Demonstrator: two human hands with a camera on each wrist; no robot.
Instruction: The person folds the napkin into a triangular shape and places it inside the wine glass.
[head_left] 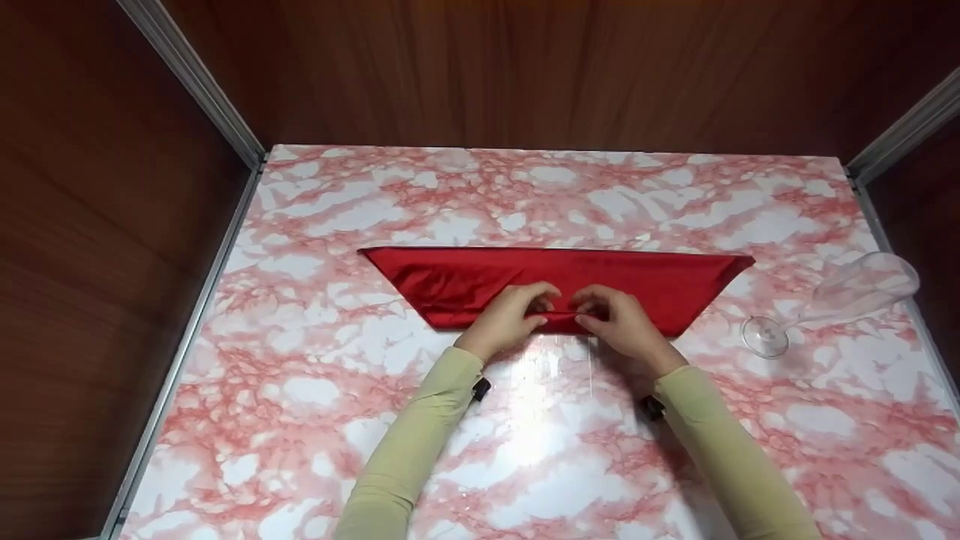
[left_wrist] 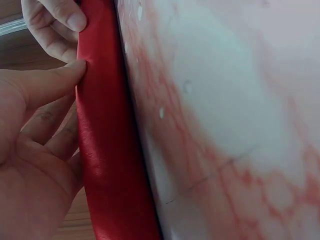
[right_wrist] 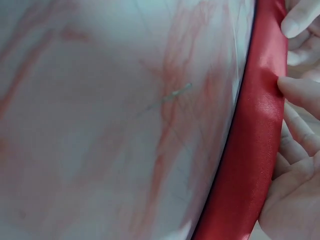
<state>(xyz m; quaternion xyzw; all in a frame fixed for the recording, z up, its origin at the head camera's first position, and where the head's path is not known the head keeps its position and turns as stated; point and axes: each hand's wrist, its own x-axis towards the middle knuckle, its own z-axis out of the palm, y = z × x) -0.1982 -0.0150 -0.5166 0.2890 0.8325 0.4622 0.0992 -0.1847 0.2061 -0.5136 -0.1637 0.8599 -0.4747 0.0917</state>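
A shiny red satin cloth [head_left: 645,281] lies on the table, folded into a wide trapezoid with its long edge on the far side. My left hand [head_left: 504,321] pinches its near edge close to the middle, thumb on the near side and fingers curled behind. Just beside it, my right hand [head_left: 624,324] pinches the same edge in the same way, the two thumbs a short gap apart. In the left wrist view a narrow band of the cloth [left_wrist: 112,150] stands up along the thumb tip. The right wrist view shows the thumb denting the band [right_wrist: 250,135].
A clear stemmed glass [head_left: 765,337] stands to the right of the cloth, near the table's right edge. The table [head_left: 315,435] has a red and white marbled top. Dark wood panels [head_left: 525,75] with metal corner strips enclose the far side and both flanks.
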